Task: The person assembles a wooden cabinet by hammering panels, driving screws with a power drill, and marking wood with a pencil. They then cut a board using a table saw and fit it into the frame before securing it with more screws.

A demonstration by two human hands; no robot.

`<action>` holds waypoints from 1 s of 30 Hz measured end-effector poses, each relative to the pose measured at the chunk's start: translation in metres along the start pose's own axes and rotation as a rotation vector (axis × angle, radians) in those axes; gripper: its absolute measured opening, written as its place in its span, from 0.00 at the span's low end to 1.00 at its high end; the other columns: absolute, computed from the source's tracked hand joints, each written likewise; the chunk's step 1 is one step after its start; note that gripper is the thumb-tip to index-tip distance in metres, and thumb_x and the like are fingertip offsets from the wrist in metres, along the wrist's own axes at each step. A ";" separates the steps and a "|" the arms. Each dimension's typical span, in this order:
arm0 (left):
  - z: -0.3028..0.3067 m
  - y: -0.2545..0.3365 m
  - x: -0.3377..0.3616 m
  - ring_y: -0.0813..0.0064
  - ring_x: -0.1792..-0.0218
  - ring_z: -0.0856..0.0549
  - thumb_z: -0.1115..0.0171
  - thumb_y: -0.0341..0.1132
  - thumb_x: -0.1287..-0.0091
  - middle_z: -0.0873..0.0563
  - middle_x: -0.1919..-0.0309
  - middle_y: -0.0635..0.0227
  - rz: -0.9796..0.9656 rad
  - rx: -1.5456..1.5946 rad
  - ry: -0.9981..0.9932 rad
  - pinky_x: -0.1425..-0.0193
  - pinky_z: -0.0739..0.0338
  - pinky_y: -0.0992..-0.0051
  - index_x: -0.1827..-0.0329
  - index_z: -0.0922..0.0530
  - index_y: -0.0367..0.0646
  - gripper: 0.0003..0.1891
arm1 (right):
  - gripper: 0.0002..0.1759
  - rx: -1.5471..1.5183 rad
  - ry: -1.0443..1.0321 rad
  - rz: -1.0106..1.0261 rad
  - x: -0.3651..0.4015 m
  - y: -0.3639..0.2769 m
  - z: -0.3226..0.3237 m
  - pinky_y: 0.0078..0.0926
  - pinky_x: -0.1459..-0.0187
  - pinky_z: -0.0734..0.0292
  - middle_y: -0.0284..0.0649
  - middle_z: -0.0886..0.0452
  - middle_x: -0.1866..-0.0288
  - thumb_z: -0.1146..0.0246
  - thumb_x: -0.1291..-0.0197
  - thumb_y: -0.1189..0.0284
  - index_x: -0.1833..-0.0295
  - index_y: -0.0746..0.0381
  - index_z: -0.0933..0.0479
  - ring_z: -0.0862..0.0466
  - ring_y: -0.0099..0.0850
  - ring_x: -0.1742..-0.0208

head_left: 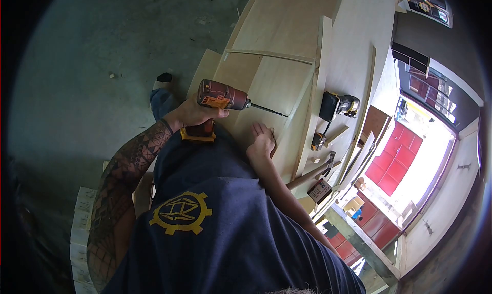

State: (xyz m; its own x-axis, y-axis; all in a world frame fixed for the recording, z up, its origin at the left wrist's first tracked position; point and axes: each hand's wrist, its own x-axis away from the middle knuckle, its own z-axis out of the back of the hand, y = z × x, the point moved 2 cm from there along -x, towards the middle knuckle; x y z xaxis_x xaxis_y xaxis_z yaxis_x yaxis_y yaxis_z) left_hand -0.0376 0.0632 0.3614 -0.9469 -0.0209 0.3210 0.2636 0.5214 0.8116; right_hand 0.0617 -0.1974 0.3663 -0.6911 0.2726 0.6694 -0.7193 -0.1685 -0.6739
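My left hand is wrapped round the grip of a dark red cordless impact driver. Its long, thin bit points right, over a pale plywood panel, and the tip looks clear of the wood. A battery with yellow trim sits under the grip, close against my dark blue shirt. My right hand rests on the plywood just below the bit, fingers stretched out. A raised wooden strip runs along the panel to its right.
Beyond the strip lie a black and yellow cordless drill, a hammer, a small box and wood offcuts. Red cabinets stand by the bright opening. Concrete floor spreads to the left.
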 end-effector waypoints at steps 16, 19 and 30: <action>-0.013 -0.003 -0.011 0.82 0.53 0.16 0.26 0.36 0.32 0.14 0.57 0.75 0.000 0.027 -0.015 0.45 0.20 0.74 0.49 0.18 0.43 0.13 | 0.36 0.008 0.015 -0.026 0.006 -0.001 -0.004 0.38 0.23 0.31 0.59 0.22 0.29 0.67 0.13 0.53 0.24 0.76 0.36 0.21 0.46 0.28; -0.017 -0.002 -0.014 0.82 0.53 0.17 0.26 0.36 0.32 0.14 0.56 0.75 0.018 0.016 -0.022 0.44 0.20 0.74 0.49 0.18 0.43 0.14 | 0.36 -0.001 -0.002 -0.022 0.005 -0.001 -0.003 0.38 0.23 0.32 0.59 0.22 0.29 0.67 0.13 0.53 0.24 0.75 0.36 0.21 0.46 0.27; -0.021 -0.002 -0.014 0.84 0.65 0.18 0.27 0.36 0.31 0.16 0.66 0.76 -0.028 -0.002 0.039 0.60 0.21 0.76 0.54 0.18 0.43 0.10 | 0.33 -0.001 -0.001 -0.028 0.011 -0.005 -0.006 0.39 0.23 0.31 0.57 0.21 0.30 0.65 0.12 0.56 0.26 0.75 0.34 0.20 0.46 0.29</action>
State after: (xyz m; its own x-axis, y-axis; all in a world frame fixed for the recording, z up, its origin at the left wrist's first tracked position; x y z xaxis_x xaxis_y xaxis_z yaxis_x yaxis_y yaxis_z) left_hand -0.0206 0.0445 0.3652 -0.9460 -0.0683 0.3167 0.2376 0.5185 0.8214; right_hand 0.0581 -0.1880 0.3746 -0.6705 0.2762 0.6886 -0.7385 -0.1598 -0.6550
